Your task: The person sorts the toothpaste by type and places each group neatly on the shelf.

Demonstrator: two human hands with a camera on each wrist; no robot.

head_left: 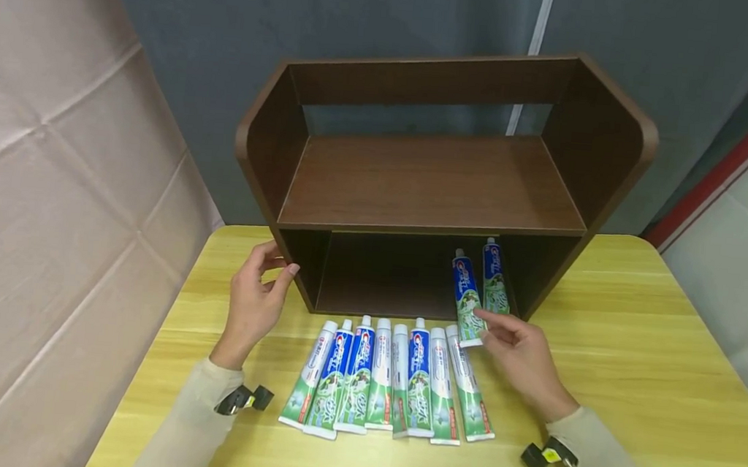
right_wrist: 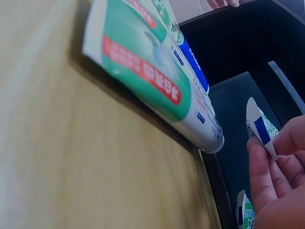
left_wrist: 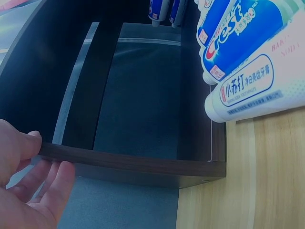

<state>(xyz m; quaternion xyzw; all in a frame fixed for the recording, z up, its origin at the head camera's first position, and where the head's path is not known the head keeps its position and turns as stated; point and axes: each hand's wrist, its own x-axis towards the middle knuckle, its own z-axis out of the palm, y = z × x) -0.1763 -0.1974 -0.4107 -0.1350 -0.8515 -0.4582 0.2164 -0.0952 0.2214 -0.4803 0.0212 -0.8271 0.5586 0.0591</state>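
In the head view my right hand (head_left: pixel 525 359) pinches the lower end of a blue, white and green toothpaste tube (head_left: pixel 465 281) between thumb and fingers. This tube leans cap-up into the lower compartment of a dark brown wooden shelf (head_left: pixel 431 183). Just right of it, a similar tube (head_left: pixel 493 272) stands inside by the right wall. The right wrist view shows the flat crimped end of the held tube (right_wrist: pixel 261 126) between the fingers. My left hand (head_left: pixel 257 309) grips the front edge of the shelf's left side panel (left_wrist: pixel 114 160), thumb on the inside and fingers outside.
Several toothpaste tubes lie in a row on the yellow wood-grain table (head_left: pixel 628 356), caps toward the shelf; some are blue and green, like this Crest tube (head_left: pixel 359 371), others white and green, like this outer tube (head_left: pixel 310 375). A grey curtain (head_left: pixel 391 15) hangs behind.
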